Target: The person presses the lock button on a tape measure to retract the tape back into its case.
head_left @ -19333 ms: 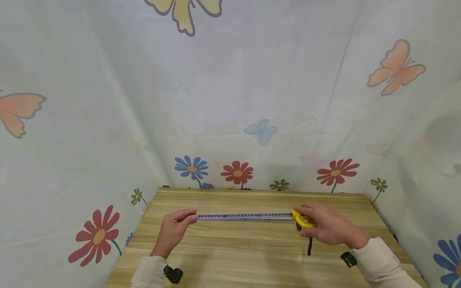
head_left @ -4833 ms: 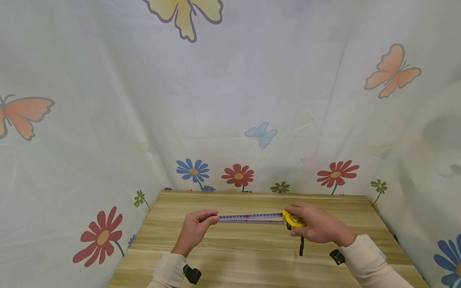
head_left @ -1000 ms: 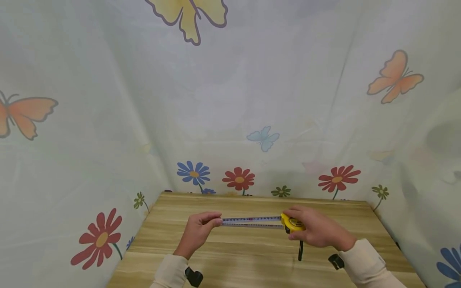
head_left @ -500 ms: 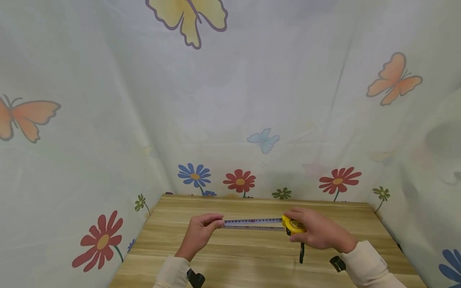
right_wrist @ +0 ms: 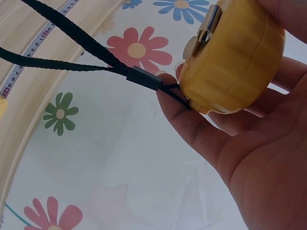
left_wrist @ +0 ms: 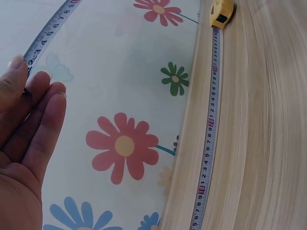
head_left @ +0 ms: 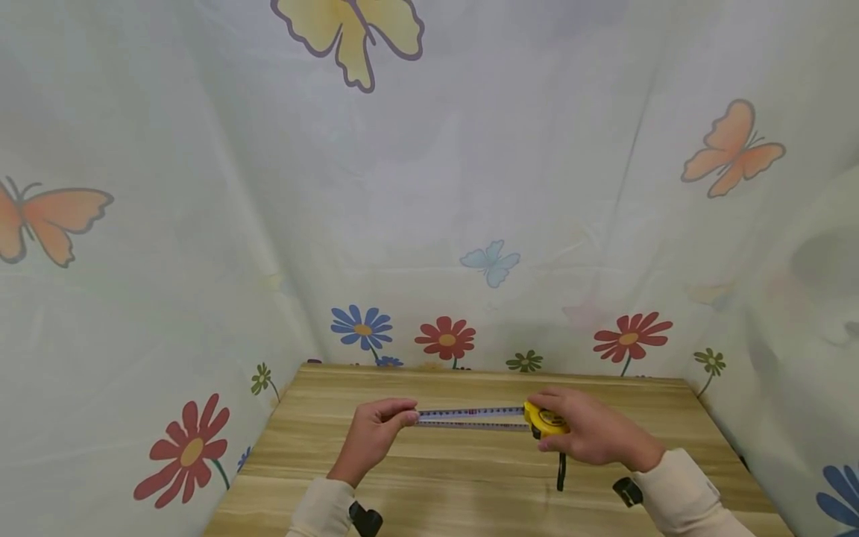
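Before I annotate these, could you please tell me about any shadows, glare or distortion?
Head view: faint, soft shadows on the table, finest marks on the upper tape strip illegible; left wrist view: the table edge bows, suggesting lens distortion; right wrist view: bright glint on the metal clip of the yellow case.

Tabletop blade: black digits 1–9, red-boxed 10, 20 | raised blade: digits 4–9 | yellow case label: illegible

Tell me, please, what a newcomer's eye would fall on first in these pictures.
Probably the yellow tape measure in the right hand, its blade stretched to the left hand. Next, a second tape measure, lying extended on the table, clearest in the left wrist view. Behind rises a backdrop printed with flowers and butterflies.
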Demonstrator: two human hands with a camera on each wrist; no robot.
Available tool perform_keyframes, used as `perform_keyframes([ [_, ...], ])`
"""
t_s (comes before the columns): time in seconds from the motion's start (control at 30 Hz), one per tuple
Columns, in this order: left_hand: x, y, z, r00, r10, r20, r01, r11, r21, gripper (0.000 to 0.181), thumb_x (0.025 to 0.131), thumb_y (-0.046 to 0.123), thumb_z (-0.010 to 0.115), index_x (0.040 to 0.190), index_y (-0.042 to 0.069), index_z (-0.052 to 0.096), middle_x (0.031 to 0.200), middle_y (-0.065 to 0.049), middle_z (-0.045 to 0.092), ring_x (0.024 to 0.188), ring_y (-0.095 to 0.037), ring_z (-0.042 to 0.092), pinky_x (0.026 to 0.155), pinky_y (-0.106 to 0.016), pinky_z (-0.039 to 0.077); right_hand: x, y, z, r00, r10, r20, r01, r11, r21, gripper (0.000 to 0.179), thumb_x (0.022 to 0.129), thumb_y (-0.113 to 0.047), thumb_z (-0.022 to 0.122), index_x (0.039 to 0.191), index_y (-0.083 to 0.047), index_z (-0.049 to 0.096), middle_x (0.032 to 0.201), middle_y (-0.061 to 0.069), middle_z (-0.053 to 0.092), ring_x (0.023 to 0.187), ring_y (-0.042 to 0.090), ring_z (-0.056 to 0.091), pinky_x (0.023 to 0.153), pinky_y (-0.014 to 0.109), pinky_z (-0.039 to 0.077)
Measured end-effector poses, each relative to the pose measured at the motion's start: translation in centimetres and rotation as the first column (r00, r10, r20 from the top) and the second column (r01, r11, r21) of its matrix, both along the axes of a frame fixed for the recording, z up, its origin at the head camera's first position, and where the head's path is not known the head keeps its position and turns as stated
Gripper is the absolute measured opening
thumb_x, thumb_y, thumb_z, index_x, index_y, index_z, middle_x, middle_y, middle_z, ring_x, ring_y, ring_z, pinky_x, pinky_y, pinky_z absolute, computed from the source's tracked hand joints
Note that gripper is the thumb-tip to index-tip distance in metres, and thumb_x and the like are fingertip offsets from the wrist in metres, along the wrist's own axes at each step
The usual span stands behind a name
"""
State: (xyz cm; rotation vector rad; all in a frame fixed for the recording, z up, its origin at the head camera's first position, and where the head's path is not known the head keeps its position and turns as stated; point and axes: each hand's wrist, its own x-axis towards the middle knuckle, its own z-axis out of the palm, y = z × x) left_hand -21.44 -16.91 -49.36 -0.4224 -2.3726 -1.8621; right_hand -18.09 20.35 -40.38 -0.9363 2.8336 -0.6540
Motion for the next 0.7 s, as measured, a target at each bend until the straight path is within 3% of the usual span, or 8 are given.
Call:
perform_keyframes([
  [0.27,-0.03,0.13,0.05,1.000,-0.002,0.001,0.002,1.000,-0.004,0.021,0.095,0.021,0.077,0.113,0.010,0.081,0.109,-0.014,0.080,0.090,-0.007,0.075,0.087,-0.035,0.063,-0.01,0.03,-0.08,1.000,-0.011,-0.016,0.011,1.000,0.008,0.063,0.093,-0.039,0.079,0.144,-0.008,0.060,0.140,0.011,0.062,0.100,0.012,0.058,0.084,0.032,0.055],
  [0.5,-0.07,0.12,0.06,1.000,-0.009,0.013,0.009,1.000,-0.005,0.023,0.095,0.022,0.077,0.114,0.010,0.081,0.109,-0.013,0.081,0.090,-0.007,0.076,0.082,-0.022,0.060,-0.31,0.02,-0.34,1.000,0.003,-0.010,-0.003,1.000,0.004,0.059,0.094,-0.038,0.078,0.142,-0.010,0.061,0.132,0.004,0.063,0.096,0.008,0.056,0.081,0.027,0.053],
  [0.7,0.02,0.18,0.09,1.000,-0.007,0.029,0.008,1.000,-0.007,0.022,0.095,0.021,0.077,0.114,0.010,0.081,0.109,-0.012,0.081,0.090,-0.007,0.075,0.080,-0.020,0.059,-0.39,0.10,-0.44,1.000,0.005,0.012,-0.005,1.000,0.002,0.060,0.094,-0.040,0.077,0.144,-0.011,0.060,0.136,0.004,0.062,0.096,0.006,0.056,0.080,0.026,0.053],
])
